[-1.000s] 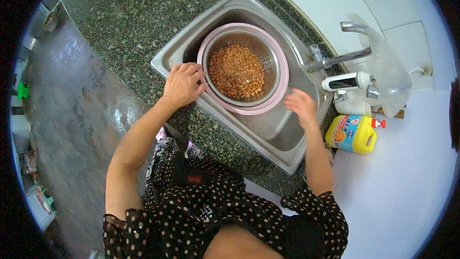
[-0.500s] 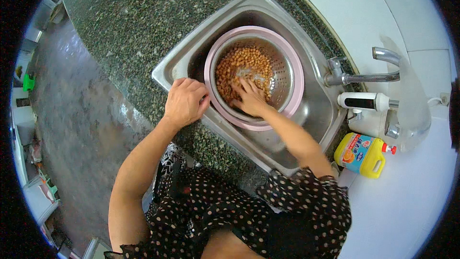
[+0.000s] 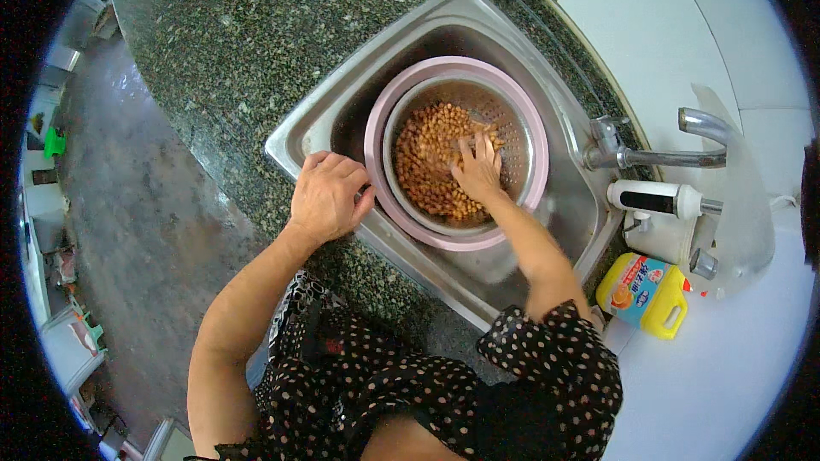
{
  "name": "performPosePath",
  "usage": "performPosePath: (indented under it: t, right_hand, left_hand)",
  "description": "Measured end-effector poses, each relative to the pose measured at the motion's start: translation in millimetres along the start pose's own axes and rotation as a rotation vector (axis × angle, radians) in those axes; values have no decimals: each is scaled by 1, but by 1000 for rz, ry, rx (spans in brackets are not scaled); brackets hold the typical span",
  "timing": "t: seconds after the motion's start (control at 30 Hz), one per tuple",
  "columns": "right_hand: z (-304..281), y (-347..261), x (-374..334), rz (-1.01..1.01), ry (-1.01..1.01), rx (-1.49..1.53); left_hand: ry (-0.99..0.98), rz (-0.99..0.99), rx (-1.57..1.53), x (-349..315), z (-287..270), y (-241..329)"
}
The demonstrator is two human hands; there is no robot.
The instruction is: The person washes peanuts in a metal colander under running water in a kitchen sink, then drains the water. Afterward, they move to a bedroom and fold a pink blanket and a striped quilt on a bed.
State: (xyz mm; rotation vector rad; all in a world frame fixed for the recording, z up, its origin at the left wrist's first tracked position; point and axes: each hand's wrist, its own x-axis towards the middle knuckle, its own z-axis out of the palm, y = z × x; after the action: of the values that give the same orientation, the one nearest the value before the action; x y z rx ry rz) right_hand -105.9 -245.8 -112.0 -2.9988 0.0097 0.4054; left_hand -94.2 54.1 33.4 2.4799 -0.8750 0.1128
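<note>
Golden-brown beans (image 3: pixel 431 154), loose in a perforated metal colander (image 3: pixel 518 132), upright within a round pink basin (image 3: pixel 373 154).

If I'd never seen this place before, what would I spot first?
Probably the heap of golden-brown beans, or something like them, in the metal colander, with the right hand among them. The pink basin circles it inside the steel sink. Then the bright yellow bottle, right of the sink.

The sink (image 3: pixel 559 215) is satin grey metal, let into a counter (image 3: pixel 231 60) of speckled, faintly glossy stone. A shiny, perforated metal colander (image 3: pixel 513 147) sits in a smooth pink plastic basin (image 3: pixel 373 154). Toward the counter's wall-side edge are a glossy chrome-finished tap (image 3: pixel 670 158) and a smooth yellow plastic bottle (image 3: pixel 642 292).
</note>
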Motion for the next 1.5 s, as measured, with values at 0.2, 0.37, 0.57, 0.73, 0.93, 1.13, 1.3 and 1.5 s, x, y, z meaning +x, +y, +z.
performPosePath:
  t: [0.2, 0.37, 0.57, 0.73, 0.93, 1.13, 1.3, 1.5]
  right_hand:
    - [-21, -60, -21, -217, -218, 89]
    - [-5, -17, 8, 144, 40, 120]
    - [-32, -56, -42, -321, -236, 39]
    - [5, -25, 20, 153, 114, 15]
    - [-26, -44, -40, -264, -254, 3]
    - [-5, -58, 14, 100, -57, 90]
    - [-45, -44, -47, -193, -434, -66]
    - [-7, -57, 16, 185, -98, 207]
  left_hand:
    - [-15, -40, 18, -9, -1, -2]
    - [7, 5, 14, 3, -2, 2]
    - [-6, -26, 3, -6, 1, -3]
    - [-44, -20, 15, 3, -1, 5]
    - [-37, -42, 11, -5, -1, 0]
    - [-16, -1, 8, 4, 6, 3]
    - [-49, -54, 22, -8, 1, -3]
    - [-14, 18, -5, 9, 6, 7]
